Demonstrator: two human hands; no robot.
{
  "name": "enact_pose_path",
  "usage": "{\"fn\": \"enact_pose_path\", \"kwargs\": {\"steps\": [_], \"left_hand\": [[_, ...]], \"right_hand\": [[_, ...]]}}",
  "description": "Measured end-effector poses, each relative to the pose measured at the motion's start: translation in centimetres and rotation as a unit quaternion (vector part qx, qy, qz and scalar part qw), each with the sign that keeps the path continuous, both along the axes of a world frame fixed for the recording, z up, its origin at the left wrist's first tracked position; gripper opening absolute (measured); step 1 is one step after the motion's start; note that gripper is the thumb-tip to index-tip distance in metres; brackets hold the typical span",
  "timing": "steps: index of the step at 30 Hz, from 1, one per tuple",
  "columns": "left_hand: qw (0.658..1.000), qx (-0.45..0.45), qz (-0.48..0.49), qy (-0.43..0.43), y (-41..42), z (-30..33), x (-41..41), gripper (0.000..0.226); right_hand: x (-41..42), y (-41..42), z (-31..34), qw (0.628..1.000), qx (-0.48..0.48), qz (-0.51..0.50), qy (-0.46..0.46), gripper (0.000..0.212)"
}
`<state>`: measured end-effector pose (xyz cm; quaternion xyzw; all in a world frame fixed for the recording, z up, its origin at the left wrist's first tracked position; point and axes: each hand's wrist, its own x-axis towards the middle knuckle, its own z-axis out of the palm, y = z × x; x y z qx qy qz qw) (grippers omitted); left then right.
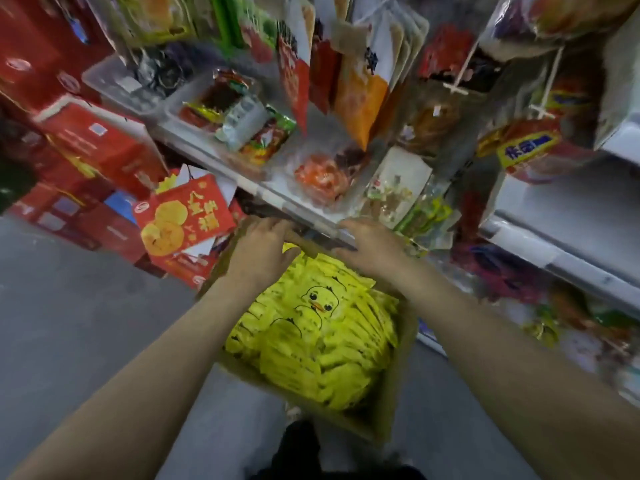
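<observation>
An open cardboard box [391, 403] stands on the floor below me, filled with several yellow packets [311, 337] printed with a duck cartoon. My left hand [259, 247] lies at the box's far left corner, fingers curled over its far flap. My right hand [370, 247] lies at the far right, its fingers bent over the same flap, under the shelf edge. Whether either hand grips the flap is hard to tell in the blur.
A white shelf [304, 209] with clear bins of snack packets runs just beyond the box. Bagged snacks [360, 98] hang above on pegs. Red gift boxes [104, 147] stack at the left, one red carton [183, 216] beside the box. Grey floor [86, 306] lies left.
</observation>
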<state>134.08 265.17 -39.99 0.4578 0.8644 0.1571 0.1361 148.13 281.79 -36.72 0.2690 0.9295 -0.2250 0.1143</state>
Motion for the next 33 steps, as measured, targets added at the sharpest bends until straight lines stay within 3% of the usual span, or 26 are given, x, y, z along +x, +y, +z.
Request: {"fn": "enact_pose_path", "kwargs": {"steps": [7,14,18,23,29,33], "left_hand": [[0.971,-0.147,0.005,-0.188,-1.6,-11.9,0.6,0.064],[0.885,-0.272,-0.066,-0.371,-5.6,-19.0,2.7,0.063],[0.899,-0.275,-0.126,-0.316,-7.3,-21.2,4.1,0.074],[0.915,-0.272,-0.142,-0.260,-7.4,-22.4,4.6,0.067],[0.930,-0.232,-0.097,-0.266,-6.2,-20.7,4.0,0.042],[0.932,-0.195,-0.029,-0.304,-6.6,-18.6,3.1,0.035]], "right_hand": [[2.0,-0.7,-12.4,0.985,-0.096,-0.024,-0.143,0.060],[1.4,-2.2,-19.8,0.977,-0.131,-0.071,-0.152,0.069],[0.7,-2.5,-21.5,0.981,-0.114,-0.107,-0.117,0.061],[0.6,-2.7,-22.3,0.981,-0.122,-0.139,-0.058,0.014],[0.9,-2.6,-19.9,0.958,-0.251,-0.140,0.003,0.018],[0.8,-1.3,-16.7,0.945,-0.271,-0.165,0.079,0.014]]}}
